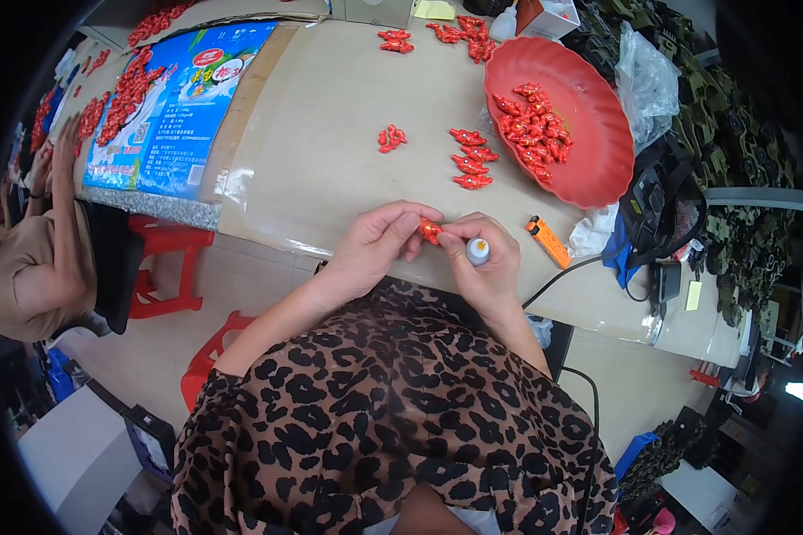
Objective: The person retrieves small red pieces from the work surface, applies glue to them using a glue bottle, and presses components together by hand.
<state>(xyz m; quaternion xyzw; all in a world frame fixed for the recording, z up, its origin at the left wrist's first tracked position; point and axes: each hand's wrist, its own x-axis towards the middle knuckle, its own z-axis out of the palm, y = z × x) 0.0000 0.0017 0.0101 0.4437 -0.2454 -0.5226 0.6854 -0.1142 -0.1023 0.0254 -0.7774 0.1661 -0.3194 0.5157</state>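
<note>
Between my two hands, over the near edge of the table, is a small red ornament (430, 232) with a pale yellow spot on it. The thumb and fingers of my left hand (376, 245) pinch it from the left. My right hand (493, 272) has thumb and fingertips at its right side. A small white squeeze bottle (478, 253) with a yellowish tip is tucked in the right hand's fingers. Beyond my hands lies a short column of similar red ornaments (473, 163). A little cluster of smaller red pieces (391, 138) sits to their left.
A scalloped red bowl (598, 169) holding many red ornaments stands at the right. Near it are an orange, black-ended tool (549, 242), a plastic bag (647, 80) and a dark cable. A co-worker's arm (65, 169) reaches over red pieces at far left, by red stools (174, 267).
</note>
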